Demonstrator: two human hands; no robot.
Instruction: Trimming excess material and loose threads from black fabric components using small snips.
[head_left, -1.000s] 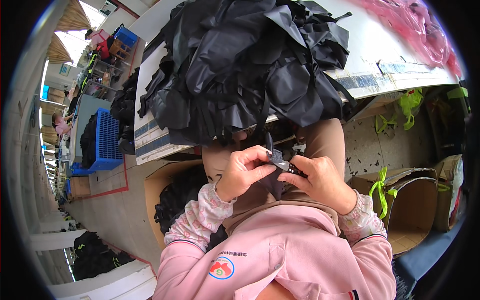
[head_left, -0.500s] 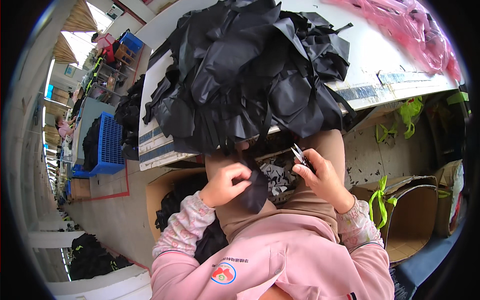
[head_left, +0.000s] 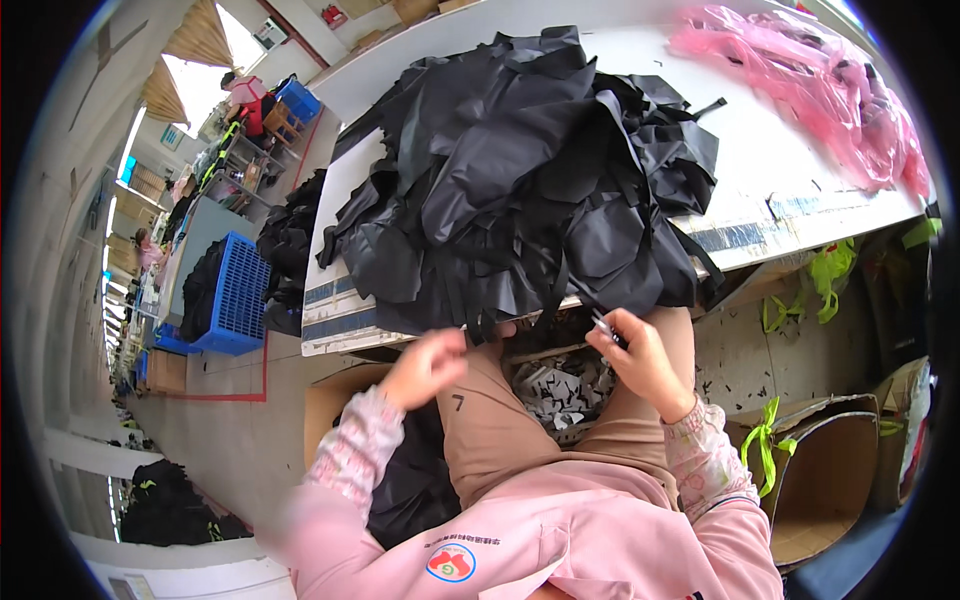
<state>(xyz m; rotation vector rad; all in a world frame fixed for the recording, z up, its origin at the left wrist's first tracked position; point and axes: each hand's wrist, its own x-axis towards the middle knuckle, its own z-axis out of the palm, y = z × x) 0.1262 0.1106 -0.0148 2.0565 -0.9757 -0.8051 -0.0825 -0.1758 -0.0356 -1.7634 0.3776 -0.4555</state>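
Observation:
A big heap of black fabric pieces [head_left: 520,160] lies on the white table, with narrow strips hanging over its near edge. My left hand [head_left: 425,370] is over my left thigh, just below that edge and close to the hanging strips. Motion blurs its fingers, and I cannot make out anything in them. My right hand [head_left: 640,360] is closed around small thread snips [head_left: 606,330], whose blades point up toward the heap. A small black scrap [head_left: 458,402] rests on my left trouser leg.
Pale and black scraps [head_left: 565,392] lie in a container between my legs. A cardboard box [head_left: 825,475] with a green tie stands at the right, another box [head_left: 330,400] of black fabric at the left. Pink plastic [head_left: 810,90] covers the table's far right. A blue crate [head_left: 238,300] stands left.
The black fabric piece that was at my left hand over my lap is gone from there. My left hand has shifted left, and a small scrap now shows on my trouser leg.

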